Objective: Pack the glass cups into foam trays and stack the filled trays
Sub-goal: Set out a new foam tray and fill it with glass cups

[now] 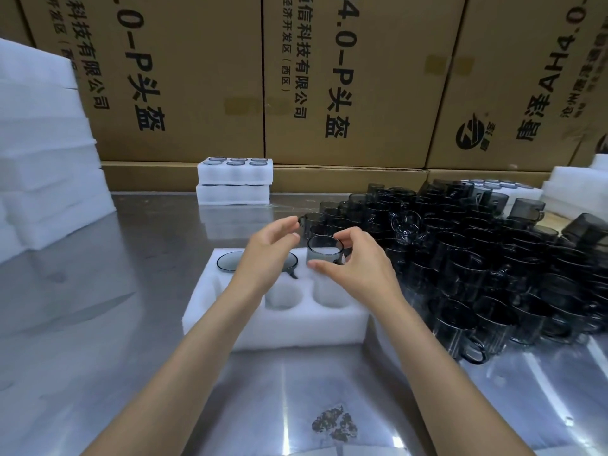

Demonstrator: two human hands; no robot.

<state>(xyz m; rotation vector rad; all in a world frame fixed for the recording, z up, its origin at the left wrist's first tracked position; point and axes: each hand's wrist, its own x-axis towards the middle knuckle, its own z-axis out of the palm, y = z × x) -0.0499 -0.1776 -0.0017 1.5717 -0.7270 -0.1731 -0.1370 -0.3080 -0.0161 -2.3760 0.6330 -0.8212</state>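
- Risk, left hand (268,255): fingers loose and spread, gripping nothing, hovering over the foam tray (279,324) right above the seated cup at the back-middle slot. A careless drop of that hand could knock the cup's rim (292,260) or push it crooked in its pocket.
- Risk, right hand (358,264): fingers and thumb pinch the smoky glass cup (324,251), still standing proud of the back-right pocket at roughly 1 o'clock of the tray. If the handle isn't lined up with the pocket's notch, I'd judge it jams or sits tilted; forcing it could tear foam or chip glass.
- Grip looks like fingertips only on a slick wall, so a slip is possible; it would fall onto foam, but could bounce towards the pile.
- Tray state: cup (228,260) in back-left slot, one in back-middle partly hidden by the left hand, front pockets (284,296) bare. Task early on this tray.
- Around, 9 o'clock: tall pile of empty foam trays (46,153) on the steel desk (131,324), well apart from the hands.
- 12 o'clock: two filled trays stacked (234,181) against the cardboard cartons (184,77); the reach there looks free.
- 3 o'clock: big heap of loose glass cups (477,264), stacked layers, just beside the tray's right edge. Right forearm passes close; an elbow swing could topple some.
- Far right, 2 o'clock: more foam pieces (575,179), partly cut off.
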